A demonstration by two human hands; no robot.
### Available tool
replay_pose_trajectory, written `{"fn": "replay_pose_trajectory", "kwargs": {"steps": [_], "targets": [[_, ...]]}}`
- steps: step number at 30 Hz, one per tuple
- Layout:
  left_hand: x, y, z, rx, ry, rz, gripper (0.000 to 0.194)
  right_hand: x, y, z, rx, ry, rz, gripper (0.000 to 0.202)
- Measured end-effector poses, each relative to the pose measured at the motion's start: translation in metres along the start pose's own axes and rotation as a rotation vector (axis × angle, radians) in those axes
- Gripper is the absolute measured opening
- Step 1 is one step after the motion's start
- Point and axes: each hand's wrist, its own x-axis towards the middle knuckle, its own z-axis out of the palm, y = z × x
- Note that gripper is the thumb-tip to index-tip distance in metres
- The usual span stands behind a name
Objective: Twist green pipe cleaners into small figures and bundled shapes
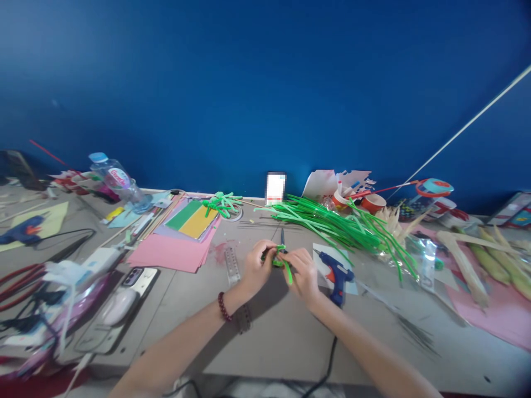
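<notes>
Green showed between the fingers: a small green piece (289,273) was held just above the tabletop (274,348), near the middle of the view. The left hand (258,262) pinched it from one side and the right hand (302,271) from the other, fingertips drawn together on it, probably because so small a thing needed steadying from both sides. It looked bright and bent, with one strip angled down toward the right hand and darker green half hidden by the fingers; blur and the grip left its full shape unclear. Just beyond lay a dark pointed tool (282,237), its kind impossible to tell. Beside the right hand, a blue glue gun (341,279) lay across a pale sheet (352,288), perhaps to catch drips and stay within reach. A clear ruler (232,264) lay partly under the left forearm. Farther out, green stems (332,221) sprawled behind the right hand, likely left loose for easy picking, while pink paper (166,252) sat stacked to the left, well apart from the glue gun.
</notes>
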Motion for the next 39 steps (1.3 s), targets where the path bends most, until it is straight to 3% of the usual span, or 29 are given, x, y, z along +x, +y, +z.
{"fn": "replay_pose_trajectory", "kwargs": {"steps": [7,10,14,17,23,28,34,39], "targets": [[0.003,-0.011,-0.006,0.278,-0.070,0.271,0.020,0.006,0.005,-0.008,-0.292,-0.066,-0.301,0.023],[0.002,-0.015,-0.007,0.443,-0.088,0.356,0.021,0.011,0.005,-0.013,-0.305,-0.083,-0.371,0.023],[0.003,-0.016,-0.007,0.594,-0.197,0.461,0.021,0.011,0.007,-0.014,-0.239,-0.123,-0.389,0.027],[0.007,-0.015,-0.008,0.577,-0.245,0.498,0.021,0.008,0.012,-0.008,-0.121,-0.083,-0.232,0.027],[0.011,-0.013,-0.010,0.434,-0.347,0.401,0.022,0.010,0.018,0.001,0.140,0.078,0.237,0.020],[0.010,-0.009,-0.011,0.414,-0.344,0.383,0.020,0.011,0.017,0.004,0.245,0.039,0.516,0.024],[0.008,-0.007,-0.009,0.390,-0.226,0.221,0.018,0.008,0.018,0.011,0.384,0.058,0.675,0.030],[0.004,0.007,-0.009,0.363,-0.350,0.077,0.022,0.010,0.017,0.008,0.318,0.077,0.637,0.028]]}}
